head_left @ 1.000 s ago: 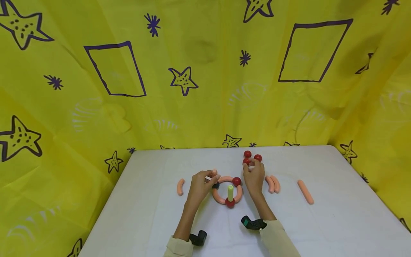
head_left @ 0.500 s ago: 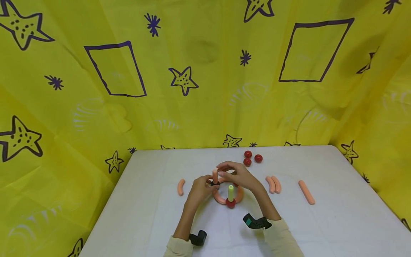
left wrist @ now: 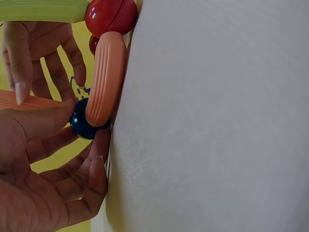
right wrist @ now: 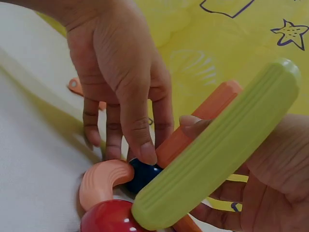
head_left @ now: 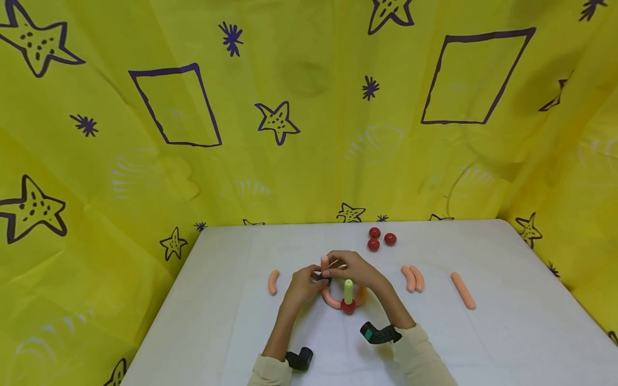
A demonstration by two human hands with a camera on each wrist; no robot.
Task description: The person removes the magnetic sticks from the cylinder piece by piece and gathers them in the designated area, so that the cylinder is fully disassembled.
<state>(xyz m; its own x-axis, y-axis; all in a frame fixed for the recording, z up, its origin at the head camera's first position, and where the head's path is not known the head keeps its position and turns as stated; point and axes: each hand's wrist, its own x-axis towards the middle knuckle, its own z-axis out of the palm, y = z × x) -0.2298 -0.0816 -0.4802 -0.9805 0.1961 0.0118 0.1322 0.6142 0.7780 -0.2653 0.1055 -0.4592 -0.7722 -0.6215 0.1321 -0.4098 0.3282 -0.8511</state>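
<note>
A ring of curved orange pieces (head_left: 331, 298) joined by balls lies on the table. My left hand (head_left: 301, 287) grips a dark blue ball (left wrist: 83, 121) of that ring, thumb on one side and fingers beneath. From this ball rises a straight orange stick (head_left: 324, 262). My right hand (head_left: 356, 269) pinches the stick, its thumb (right wrist: 195, 126) against the side; the fingertips behind it are partly hidden. A yellow-green stick (head_left: 348, 292) stands upright on the red ball (head_left: 347, 306) at the ring's front. The right hand covers the ring's far right part in the head view.
Several red balls (head_left: 374, 245) sit loose at the back. To the right lie two curved orange pieces (head_left: 413, 279) and a straight orange stick (head_left: 463, 290); one curved piece (head_left: 273, 282) is on the left. Behind the white table (head_left: 203, 321) hangs a yellow patterned cloth (head_left: 309, 177).
My right hand has come from the red balls at the back to the orange stick. That stick now stands upright on the blue ball, and my left hand has shifted down to the ball.
</note>
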